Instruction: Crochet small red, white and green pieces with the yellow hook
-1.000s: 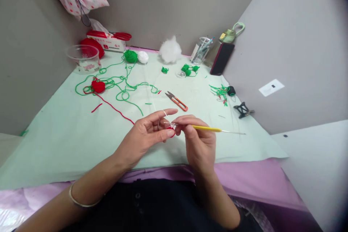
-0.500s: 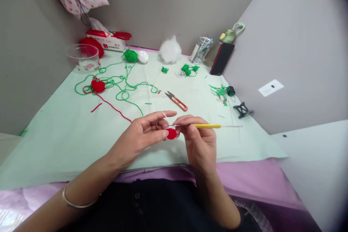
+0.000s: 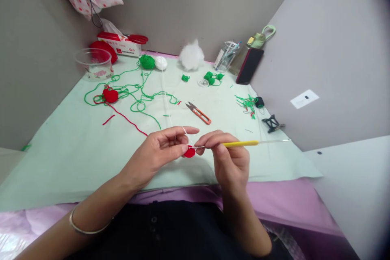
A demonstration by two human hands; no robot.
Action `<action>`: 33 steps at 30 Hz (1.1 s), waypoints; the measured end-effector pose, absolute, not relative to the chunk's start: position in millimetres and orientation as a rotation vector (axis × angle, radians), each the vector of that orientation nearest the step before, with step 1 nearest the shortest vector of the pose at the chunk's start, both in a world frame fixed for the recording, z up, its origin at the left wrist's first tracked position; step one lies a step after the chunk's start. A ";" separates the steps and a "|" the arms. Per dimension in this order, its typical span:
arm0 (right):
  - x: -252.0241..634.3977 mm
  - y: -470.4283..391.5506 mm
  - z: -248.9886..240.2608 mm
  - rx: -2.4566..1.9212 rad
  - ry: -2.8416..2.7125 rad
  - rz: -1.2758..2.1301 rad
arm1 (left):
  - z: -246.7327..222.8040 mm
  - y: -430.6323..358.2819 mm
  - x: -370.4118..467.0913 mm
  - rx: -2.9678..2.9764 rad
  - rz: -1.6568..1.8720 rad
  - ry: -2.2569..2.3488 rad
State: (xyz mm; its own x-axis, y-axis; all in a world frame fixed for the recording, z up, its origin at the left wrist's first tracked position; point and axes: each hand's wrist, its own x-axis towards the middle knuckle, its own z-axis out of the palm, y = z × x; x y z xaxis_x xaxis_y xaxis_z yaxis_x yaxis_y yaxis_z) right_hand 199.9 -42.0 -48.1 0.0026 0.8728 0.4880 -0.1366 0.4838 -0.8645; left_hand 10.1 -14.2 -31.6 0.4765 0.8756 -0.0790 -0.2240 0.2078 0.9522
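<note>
My left hand (image 3: 163, 144) pinches a small round red crochet piece (image 3: 189, 152) between thumb and fingers. White yarn (image 3: 185, 131) passes over its raised index finger and runs back to a white yarn ball (image 3: 161, 63). Closed around a yellow-handled crochet hook (image 3: 240, 144), my right hand (image 3: 228, 150) sits just right of the piece. The hook's thin metal tip lies at the top edge of the red piece, by the white yarn. Whether a loop is on the tip is too small to tell.
Orange thread snips (image 3: 198, 113) lie beyond my hands. To the left are a red yarn ball (image 3: 110, 95), tangled green yarn (image 3: 140, 97) and a clear tub (image 3: 94, 65). White stuffing (image 3: 191, 55), a phone (image 3: 250, 66) and a black stand (image 3: 273, 123) stand farther back and right.
My right hand has moved a little to the right with the crochet hook, drawing it back from the piece. The red piece has shifted slightly left and down; my left hand stays nearly still.
</note>
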 end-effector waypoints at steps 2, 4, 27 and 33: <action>199.8 -43.8 -48.2 -0.730 -1.351 0.864 | -32.2 -14.3 10.1 1.109 0.872 0.741; 199.3 -45.5 -48.1 -0.745 -1.367 0.818 | -33.2 -14.1 10.2 1.128 0.875 0.754; 194.6 -53.5 -50.6 -0.860 -1.705 0.290 | -23.4 -23.1 19.7 1.185 1.064 0.955; 185.7 -52.8 -68.8 -0.938 -1.719 -0.076 | -30.5 -24.0 24.4 0.898 1.009 0.771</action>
State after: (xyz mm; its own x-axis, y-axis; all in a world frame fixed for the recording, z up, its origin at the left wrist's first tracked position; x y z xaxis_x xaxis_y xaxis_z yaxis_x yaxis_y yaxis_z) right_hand 185.7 -52.8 -68.8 -0.0635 0.5434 0.8371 0.6150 0.6819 -0.3960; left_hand 24.4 -24.0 -30.5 0.3433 0.9307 -0.1267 -0.3669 0.2570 0.8940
